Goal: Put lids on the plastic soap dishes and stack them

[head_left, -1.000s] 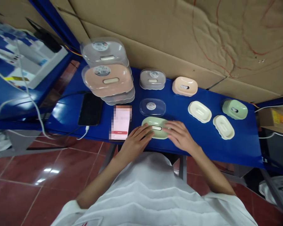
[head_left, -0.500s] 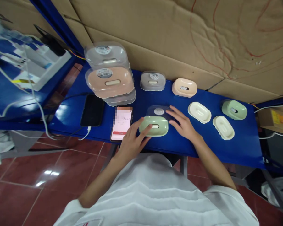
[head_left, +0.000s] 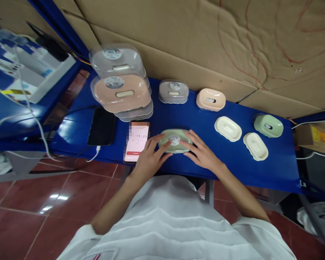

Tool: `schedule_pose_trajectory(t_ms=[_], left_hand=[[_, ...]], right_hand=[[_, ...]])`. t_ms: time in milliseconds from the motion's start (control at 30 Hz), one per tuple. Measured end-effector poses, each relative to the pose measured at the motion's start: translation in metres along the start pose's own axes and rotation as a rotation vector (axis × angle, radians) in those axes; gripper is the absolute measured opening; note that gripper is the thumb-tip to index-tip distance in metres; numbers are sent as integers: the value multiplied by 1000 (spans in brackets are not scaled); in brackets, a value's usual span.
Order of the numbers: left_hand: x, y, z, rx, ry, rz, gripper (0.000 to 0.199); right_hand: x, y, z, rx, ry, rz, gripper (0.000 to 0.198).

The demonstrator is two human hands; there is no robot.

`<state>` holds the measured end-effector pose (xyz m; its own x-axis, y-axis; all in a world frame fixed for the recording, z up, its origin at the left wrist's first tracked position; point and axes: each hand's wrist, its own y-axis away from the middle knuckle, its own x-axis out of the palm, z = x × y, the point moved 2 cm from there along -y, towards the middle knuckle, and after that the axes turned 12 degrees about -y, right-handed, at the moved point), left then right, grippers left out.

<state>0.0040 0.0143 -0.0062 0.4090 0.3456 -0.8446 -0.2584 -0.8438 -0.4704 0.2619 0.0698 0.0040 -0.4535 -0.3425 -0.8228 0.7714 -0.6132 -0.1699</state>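
Observation:
A green soap box (head_left: 168,147) stands near the front edge of the blue table, with a clear lid (head_left: 174,132) over it. The lid bears a round printed sticker (head_left: 174,140). My left hand (head_left: 153,151) grips the box's left end, fingers curved over the lid. At the other end my right hand (head_left: 202,151) holds lid and box with bent fingers. Both index fingers press the lid's top near the sticker. Right of my hands lie two cream inner trays (head_left: 228,129), one nearer the table's right side.
Lidded soap boxes (head_left: 121,92) are stacked at the back left. A lidded grey box (head_left: 174,92), a peach base (head_left: 211,99) and a green base (head_left: 269,125) stand along the cardboard wall. A lit phone (head_left: 137,141) and a dark phone (head_left: 101,126) lie left.
The clear lid, behind the green box before, now sits over it. My right hand has come forward and left with it onto the box. My left hand stays at the box.

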Motion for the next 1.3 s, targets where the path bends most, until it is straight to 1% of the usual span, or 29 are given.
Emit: schedule_pose_trajectory(t_ms=[100, 167, 267, 333, 400, 500, 567, 600, 667, 733, 767, 833, 900, 967, 1033, 1067, 1167, 1233, 1267, 1300], left_hand=[[3, -4, -1, -24, 23, 28, 54], [3, -6, -3, -58, 56, 30, 58], [-1, -6, -5, -113, 107, -40, 62], [-4, -2, -8, -117, 127, -79, 61], [-6, 1, -13, -93, 133, -70, 58], [-6, 6, -22, -35, 128, 7, 52], [-6, 9, -28, -13, 124, 57, 47], [-5, 10, -31, -9, 124, 73, 45], [-3, 12, -34, -7, 134, 95, 42], [0, 13, -34, -1, 150, 114, 42], [2, 12, -34, 5, 157, 121, 42], [5, 8, -33, 22, 169, 130, 42], [8, -1, -34, 40, 178, 133, 42], [11, -11, -37, 60, 187, 140, 42], [13, -21, -42, 76, 187, 135, 42], [13, -25, -44, 82, 179, 118, 44], [17, -32, -48, 83, 104, 76, 47], [21, -33, -47, 79, 34, 103, 47], [23, -33, -46, 75, 9, 125, 44], [24, -32, -43, 72, -2, 141, 41]], right_hand=[[3, -1, -7, 5, -12, -20, 65], [1, -4, -13, 11, -13, -65, 62], [-16, -21, -30, 11, 17, -201, 54], [-36, -46, -48, 24, 47, -298, 54], [-55, -81, -68, 31, 57, -334, 58], [-74, -137, -94, 12, 20, -253, 67], [-81, -159, -106, 8, 0, -199, 72], [-83, -164, -109, 9, 6, -193, 74], [-86, -156, -114, 34, 55, -226, 79], [-88, -131, -116, 123, 138, -297, 77], [-88, -114, -117, 187, 183, -324, 72], [-86, -80, -117, 305, 258, -334, 57], [-80, -53, -110, 347, 290, -317, 41], [-71, -35, -94, 305, 292, -341, 33], [-60, -25, -69, 218, 288, -376, 31], [-53, -22, -54, 162, 284, -371, 31], [-33, -11, -17, 1, 245, -255, 28], [-28, 2, -8, -36, 207, -180, 28], [-29, 11, -11, -10, 197, -179, 32], [-33, 22, -18, 50, 202, -209, 38]])
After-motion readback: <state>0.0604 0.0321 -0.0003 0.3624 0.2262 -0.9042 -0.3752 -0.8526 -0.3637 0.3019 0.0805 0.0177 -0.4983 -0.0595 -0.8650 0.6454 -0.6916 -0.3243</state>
